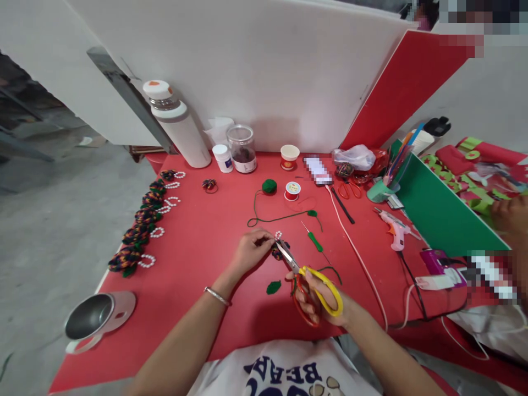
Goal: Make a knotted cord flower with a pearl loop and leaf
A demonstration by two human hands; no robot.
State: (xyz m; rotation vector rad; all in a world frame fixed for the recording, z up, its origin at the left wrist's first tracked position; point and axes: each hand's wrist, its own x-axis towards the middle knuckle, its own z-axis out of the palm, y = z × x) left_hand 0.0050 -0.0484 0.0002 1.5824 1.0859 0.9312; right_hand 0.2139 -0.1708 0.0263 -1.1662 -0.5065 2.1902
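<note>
Left hand (249, 250) is pinching a knotty yarn flower (280, 248) with pearly beads — right hand (317, 294) is gripping yellow-and-red-handled scissors (307, 278), steel blades touching it.

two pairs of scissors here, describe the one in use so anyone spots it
On the red table, go to the near edge, to the right hand. The scissors it grips have one yellow and one red handle, blades at the yarn piece in the left hand. The other pair, by the green cup, is red-handled and untouched.

White flask (185, 135), glue gun (395, 230)
</note>
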